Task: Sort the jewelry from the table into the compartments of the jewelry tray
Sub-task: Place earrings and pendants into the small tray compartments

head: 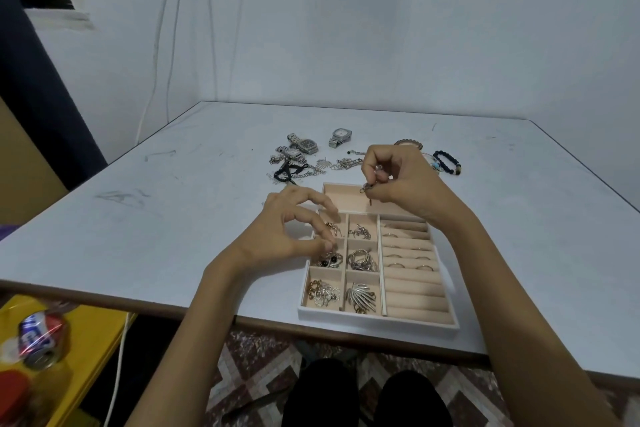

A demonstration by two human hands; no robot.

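Observation:
The beige jewelry tray (381,321) lies at the table's near edge, its small left compartments holding earrings, rings and pendants, its right side a ring roll with a few rings. My right hand (401,180) hovers over the tray's long back compartment, fingers pinched on a small metal earring (367,188). My left hand (291,236) rests at the tray's left side, thumb and fingertips touching the middle-left compartment with dark-stoned pieces (329,258). Loose jewelry lies behind the tray: watches (304,146), chains (343,164), a dark bead bracelet (446,163).
The white table (173,218) ends close to my knees. A yellow stool (86,340) with a crushed can (40,340) stands low on the left. A wall with hanging cables rises behind the table.

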